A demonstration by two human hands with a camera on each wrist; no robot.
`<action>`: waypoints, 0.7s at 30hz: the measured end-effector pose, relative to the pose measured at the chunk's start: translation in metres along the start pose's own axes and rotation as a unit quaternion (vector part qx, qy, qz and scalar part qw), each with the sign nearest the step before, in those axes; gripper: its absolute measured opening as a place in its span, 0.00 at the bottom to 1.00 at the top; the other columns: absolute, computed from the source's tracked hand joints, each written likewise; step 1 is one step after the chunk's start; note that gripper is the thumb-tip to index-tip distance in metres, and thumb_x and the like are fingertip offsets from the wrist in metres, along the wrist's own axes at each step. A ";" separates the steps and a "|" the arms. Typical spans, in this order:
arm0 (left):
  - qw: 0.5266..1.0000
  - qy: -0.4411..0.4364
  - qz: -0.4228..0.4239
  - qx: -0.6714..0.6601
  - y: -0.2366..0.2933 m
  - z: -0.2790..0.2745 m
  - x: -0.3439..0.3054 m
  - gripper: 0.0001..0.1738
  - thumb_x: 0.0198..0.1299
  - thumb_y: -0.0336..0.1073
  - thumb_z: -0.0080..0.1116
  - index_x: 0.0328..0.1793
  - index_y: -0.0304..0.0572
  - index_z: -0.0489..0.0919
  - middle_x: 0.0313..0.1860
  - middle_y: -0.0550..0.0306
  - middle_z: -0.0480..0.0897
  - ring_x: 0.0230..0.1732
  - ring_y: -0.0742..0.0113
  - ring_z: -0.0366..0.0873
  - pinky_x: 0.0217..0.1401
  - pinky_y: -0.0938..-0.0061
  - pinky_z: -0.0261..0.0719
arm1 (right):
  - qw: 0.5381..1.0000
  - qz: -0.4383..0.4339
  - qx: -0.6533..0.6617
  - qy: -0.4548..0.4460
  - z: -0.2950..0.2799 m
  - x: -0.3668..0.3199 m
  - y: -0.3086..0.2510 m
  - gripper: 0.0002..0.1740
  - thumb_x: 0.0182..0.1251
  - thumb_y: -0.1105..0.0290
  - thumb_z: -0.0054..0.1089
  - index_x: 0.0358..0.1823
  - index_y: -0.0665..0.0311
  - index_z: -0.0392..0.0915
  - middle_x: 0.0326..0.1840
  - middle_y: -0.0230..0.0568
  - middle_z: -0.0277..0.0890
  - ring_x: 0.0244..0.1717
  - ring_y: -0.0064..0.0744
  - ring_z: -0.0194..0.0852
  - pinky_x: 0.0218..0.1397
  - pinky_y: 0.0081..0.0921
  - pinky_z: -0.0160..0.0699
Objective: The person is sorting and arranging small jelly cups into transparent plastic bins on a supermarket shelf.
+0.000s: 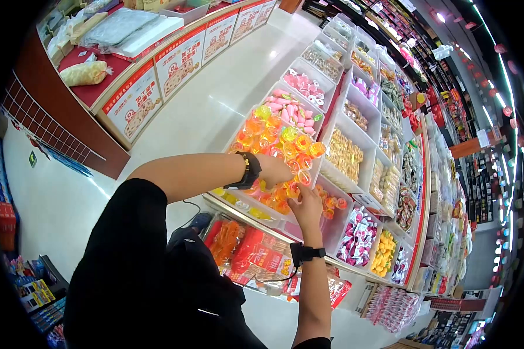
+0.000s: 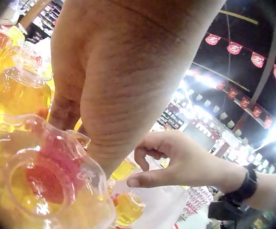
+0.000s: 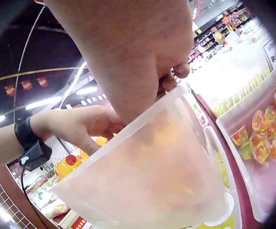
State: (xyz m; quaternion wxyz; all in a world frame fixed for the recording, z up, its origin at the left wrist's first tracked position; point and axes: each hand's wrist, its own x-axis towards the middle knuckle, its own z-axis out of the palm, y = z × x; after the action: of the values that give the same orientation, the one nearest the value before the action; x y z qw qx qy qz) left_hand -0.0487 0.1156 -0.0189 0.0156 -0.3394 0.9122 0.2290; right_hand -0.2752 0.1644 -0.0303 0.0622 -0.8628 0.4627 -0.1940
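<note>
Orange and yellow jelly cups [image 1: 253, 125] fill a translucent bin. My left hand [image 1: 273, 170] reaches down among them, its fingertips hidden in the head view; in the left wrist view the hand [image 2: 114, 81] hides its own grip, beside a large clear cup [image 2: 47, 176]. Close by on the right, my right hand [image 1: 308, 208] is bent over the cups near the bin's edge. The left wrist view shows the right hand [image 2: 181, 160] with thumb and curved fingers apart, nothing visible between them. In the right wrist view, the bin wall [image 3: 128, 176] hides part of the right hand [image 3: 128, 52].
Bins of pink sweets [image 1: 291, 110], wrapped sticks [image 1: 343, 154], purple-and-white sweets [image 1: 358, 235] and yellow sweets [image 1: 384, 253] adjoin. Red packages [image 1: 253, 253] lie below the front edge. A counter with printed panels [image 1: 180, 61] stands across the pale floor [image 1: 215, 87].
</note>
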 end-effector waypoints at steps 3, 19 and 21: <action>1.000 0.001 0.008 0.013 -0.001 0.002 0.002 0.27 0.41 0.31 0.76 0.50 0.32 0.81 0.43 0.40 0.86 0.48 0.41 0.85 0.49 0.53 0.82 | 0.999 0.024 -0.013 -0.045 -0.005 0.001 -0.003 0.36 0.45 0.66 0.79 0.61 0.59 0.80 0.33 0.35 0.79 0.41 0.39 0.76 0.47 0.38 0.77; 1.000 -0.012 -0.002 0.011 0.000 -0.002 -0.001 0.22 0.42 0.32 0.74 0.47 0.35 0.83 0.41 0.42 0.85 0.47 0.41 0.84 0.48 0.52 0.81 | 0.979 -0.078 -0.122 -0.142 -0.014 0.030 0.002 0.30 0.44 0.79 0.66 0.55 0.62 0.81 0.40 0.44 0.85 0.48 0.47 0.80 0.55 0.44 0.74; 1.000 -0.007 0.012 0.017 0.001 -0.004 -0.002 0.19 0.42 0.31 0.71 0.44 0.35 0.82 0.38 0.43 0.84 0.43 0.41 0.83 0.45 0.51 0.81 | 0.978 -0.085 -0.126 -0.144 -0.018 0.031 -0.002 0.29 0.43 0.78 0.66 0.54 0.62 0.81 0.40 0.42 0.85 0.48 0.44 0.80 0.54 0.43 0.74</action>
State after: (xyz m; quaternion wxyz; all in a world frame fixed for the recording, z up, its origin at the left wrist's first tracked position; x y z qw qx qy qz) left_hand -0.0469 0.1160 -0.0143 0.0249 -0.3269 0.9196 0.2164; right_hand -0.2658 0.1414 -0.0047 0.0020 -0.9189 0.3943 -0.0127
